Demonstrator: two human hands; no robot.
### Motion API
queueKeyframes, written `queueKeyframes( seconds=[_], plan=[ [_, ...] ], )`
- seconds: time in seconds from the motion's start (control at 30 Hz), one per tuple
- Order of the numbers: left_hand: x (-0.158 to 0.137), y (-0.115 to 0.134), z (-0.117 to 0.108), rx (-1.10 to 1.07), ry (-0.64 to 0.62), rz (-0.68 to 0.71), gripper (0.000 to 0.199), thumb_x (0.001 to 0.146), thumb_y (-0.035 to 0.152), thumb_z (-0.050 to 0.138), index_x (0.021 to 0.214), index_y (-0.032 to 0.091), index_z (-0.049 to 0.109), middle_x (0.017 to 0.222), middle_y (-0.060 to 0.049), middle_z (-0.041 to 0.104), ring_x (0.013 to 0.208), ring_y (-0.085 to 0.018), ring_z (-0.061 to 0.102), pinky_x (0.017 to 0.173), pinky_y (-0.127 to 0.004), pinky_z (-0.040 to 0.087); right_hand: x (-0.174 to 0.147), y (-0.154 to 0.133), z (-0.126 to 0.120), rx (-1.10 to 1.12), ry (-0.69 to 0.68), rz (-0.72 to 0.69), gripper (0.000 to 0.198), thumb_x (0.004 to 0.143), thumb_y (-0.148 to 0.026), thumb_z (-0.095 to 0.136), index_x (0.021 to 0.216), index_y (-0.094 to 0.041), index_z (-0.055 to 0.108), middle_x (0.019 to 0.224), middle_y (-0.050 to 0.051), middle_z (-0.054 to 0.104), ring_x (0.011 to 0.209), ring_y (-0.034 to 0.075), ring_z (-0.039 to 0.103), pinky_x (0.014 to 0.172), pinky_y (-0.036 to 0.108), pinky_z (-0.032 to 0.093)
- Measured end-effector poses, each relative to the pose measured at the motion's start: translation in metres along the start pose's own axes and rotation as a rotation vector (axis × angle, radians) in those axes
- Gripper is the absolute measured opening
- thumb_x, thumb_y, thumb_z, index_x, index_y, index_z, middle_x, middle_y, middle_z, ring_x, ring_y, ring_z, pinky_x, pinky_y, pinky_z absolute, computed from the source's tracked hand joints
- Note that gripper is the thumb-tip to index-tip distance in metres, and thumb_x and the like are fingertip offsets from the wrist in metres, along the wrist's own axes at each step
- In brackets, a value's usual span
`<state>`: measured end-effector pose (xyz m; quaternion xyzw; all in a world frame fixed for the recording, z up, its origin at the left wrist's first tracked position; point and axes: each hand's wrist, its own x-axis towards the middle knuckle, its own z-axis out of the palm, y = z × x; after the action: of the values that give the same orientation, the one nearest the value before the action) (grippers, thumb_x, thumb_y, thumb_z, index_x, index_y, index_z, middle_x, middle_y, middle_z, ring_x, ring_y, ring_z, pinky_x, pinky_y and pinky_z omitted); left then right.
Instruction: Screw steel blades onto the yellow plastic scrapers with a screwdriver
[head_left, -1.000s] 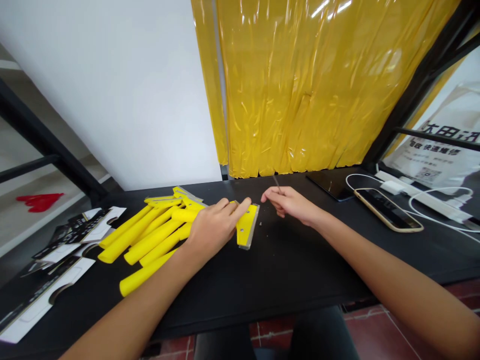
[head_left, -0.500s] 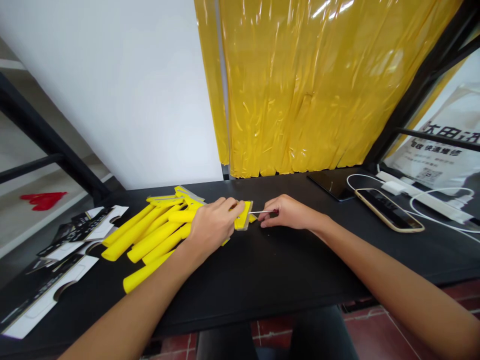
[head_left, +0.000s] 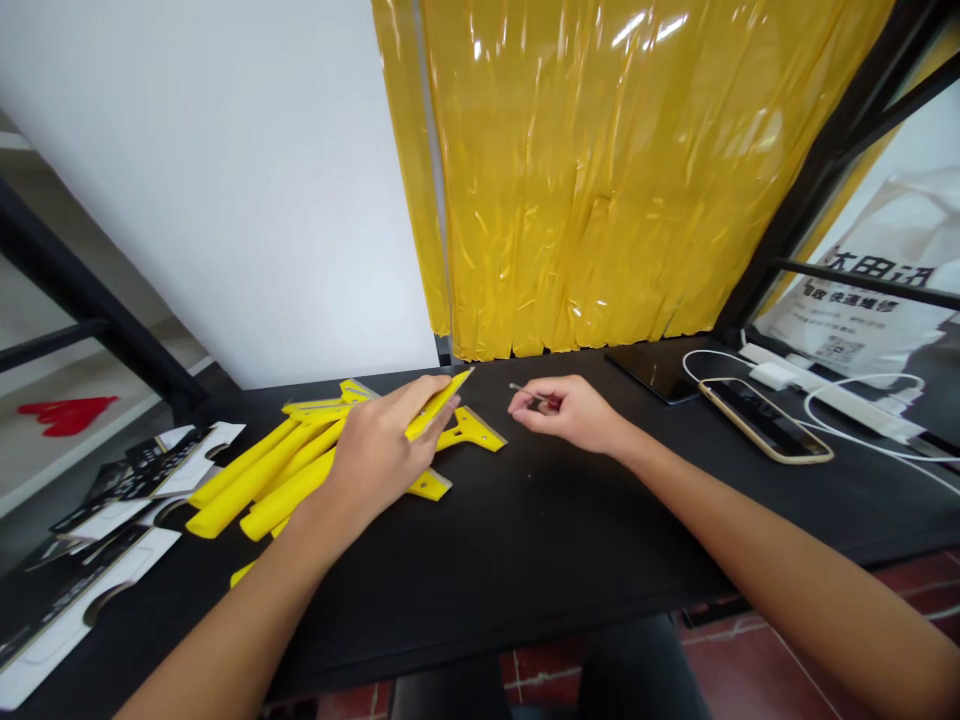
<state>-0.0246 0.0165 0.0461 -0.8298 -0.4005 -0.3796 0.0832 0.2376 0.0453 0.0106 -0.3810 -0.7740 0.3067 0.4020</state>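
Note:
My left hand (head_left: 379,445) is closed around a yellow scraper (head_left: 436,406), its flat head tilted up edge-on above the table. The scraper's handle is hidden under my palm. Apart from it, to the right, my right hand (head_left: 576,408) is closed on a thin screwdriver (head_left: 553,402); its reddish handle shows between the fingers and its metal tip pokes out to the left. Several more yellow scrapers (head_left: 255,465) lie heaped beneath and left of my left hand. One scraper's head (head_left: 476,430) rests on the table between my hands.
Black-and-white card sleeves (head_left: 142,560) lie at the left of the black table (head_left: 525,560). On the right are a phone (head_left: 765,420), a dark tablet-like slab (head_left: 652,372), white cables and a power strip (head_left: 832,390). Yellow plastic film (head_left: 600,200) hangs behind.
The screwdriver's tip has come away from the scraper head. My left hand has turned the scraper up edge-on. My right hand stays closed on the screwdriver.

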Motion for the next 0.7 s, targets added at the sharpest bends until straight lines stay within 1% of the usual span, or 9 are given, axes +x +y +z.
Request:
queueKeyframes(
  seconds=[0.07, 0.13, 0.2, 0.27, 0.33, 0.43, 0.53, 0.6, 0.7],
  plan=[
    [0.003, 0.012, -0.012, -0.130, -0.070, -0.117, 0.024, 0.097, 0.035, 0.054, 0.114, 0.023, 0.066, 0.098, -0.002, 0.075, 0.081, -0.017, 0.069, 0.075, -0.027, 0.050, -0.001, -0.008, -0.001, 0.103, 0.061, 0.060, 0.021, 0.082, -0.037, 0.072, 0.090, -0.018, 0.074, 0.068, 0.000, 0.065, 0.049, 0.007, 0.037, 0.047, 0.023, 0.028],
    [0.005, 0.021, -0.022, -0.254, -0.146, -0.222, 0.023, 0.097, 0.036, 0.052, 0.111, 0.023, 0.066, 0.092, -0.001, 0.074, 0.078, -0.017, 0.067, 0.072, -0.027, 0.050, -0.003, -0.014, -0.002, 0.176, 0.093, 0.080, 0.024, 0.080, -0.040, 0.074, 0.091, -0.018, 0.074, 0.069, 0.001, 0.066, 0.048, 0.006, 0.035, 0.047, 0.023, 0.027],
    [0.006, 0.027, -0.030, -0.378, -0.192, -0.279, 0.022, 0.097, 0.036, 0.051, 0.104, 0.022, 0.067, 0.087, 0.000, 0.071, 0.071, -0.015, 0.063, 0.067, -0.026, 0.049, -0.004, -0.017, -0.001, 0.225, 0.113, 0.078, 0.025, 0.079, -0.041, 0.075, 0.090, -0.018, 0.075, 0.074, 0.003, 0.070, 0.050, 0.007, 0.037, 0.047, 0.024, 0.028],
    [0.007, 0.031, -0.034, -0.528, -0.225, -0.353, 0.025, 0.096, 0.037, 0.051, 0.092, 0.020, 0.068, 0.076, 0.000, 0.067, 0.061, -0.013, 0.058, 0.058, -0.025, 0.046, -0.005, -0.019, 0.000, 0.274, 0.126, 0.076, 0.025, 0.078, -0.041, 0.077, 0.090, -0.019, 0.075, 0.077, 0.004, 0.072, 0.052, 0.008, 0.042, 0.047, 0.024, 0.031],
    [0.008, 0.033, -0.032, -0.691, -0.292, -0.477, 0.032, 0.096, 0.041, 0.050, 0.084, 0.018, 0.068, 0.063, 0.000, 0.062, 0.050, -0.012, 0.054, 0.050, -0.025, 0.044, -0.005, -0.019, 0.000, 0.342, 0.143, 0.072, 0.025, 0.078, -0.040, 0.078, 0.091, -0.019, 0.075, 0.078, 0.004, 0.073, 0.053, 0.009, 0.047, 0.047, 0.024, 0.033],
    [0.010, 0.035, -0.022, -0.927, -0.401, -0.689, 0.039, 0.094, 0.045, 0.050, 0.080, 0.014, 0.067, 0.055, -0.002, 0.060, 0.039, -0.013, 0.051, 0.041, -0.026, 0.042, -0.006, -0.019, 0.000, 0.419, 0.157, 0.063, 0.025, 0.078, -0.040, 0.079, 0.092, -0.019, 0.074, 0.078, 0.005, 0.073, 0.055, 0.010, 0.053, 0.048, 0.024, 0.036],
    [0.008, 0.035, -0.003, -1.092, -0.445, -0.837, 0.037, 0.092, 0.044, 0.053, 0.082, 0.012, 0.067, 0.051, -0.003, 0.059, 0.035, -0.012, 0.050, 0.035, -0.023, 0.035, -0.007, -0.022, 0.002, 0.394, 0.150, 0.062, 0.023, 0.079, -0.038, 0.078, 0.091, -0.019, 0.074, 0.080, 0.006, 0.075, 0.059, 0.012, 0.058, 0.051, 0.025, 0.040],
    [0.005, 0.033, 0.010, -1.143, -0.447, -0.891, 0.038, 0.092, 0.044, 0.053, 0.083, 0.011, 0.067, 0.050, -0.002, 0.058, 0.032, -0.010, 0.046, 0.034, -0.021, 0.031, -0.007, -0.024, 0.004, 0.349, 0.135, 0.076, 0.021, 0.079, -0.037, 0.077, 0.090, -0.019, 0.075, 0.080, 0.006, 0.076, 0.060, 0.013, 0.059, 0.052, 0.025, 0.041],
    [-0.002, 0.031, 0.026, -1.188, -0.395, -0.927, 0.035, 0.092, 0.043, 0.055, 0.084, 0.010, 0.066, 0.049, -0.002, 0.058, 0.032, -0.009, 0.044, 0.033, -0.020, 0.029, -0.006, -0.024, 0.009, 0.293, 0.107, 0.108, 0.021, 0.078, -0.035, 0.077, 0.090, -0.018, 0.075, 0.080, 0.006, 0.076, 0.061, 0.013, 0.061, 0.054, 0.026, 0.042]
  ],
)
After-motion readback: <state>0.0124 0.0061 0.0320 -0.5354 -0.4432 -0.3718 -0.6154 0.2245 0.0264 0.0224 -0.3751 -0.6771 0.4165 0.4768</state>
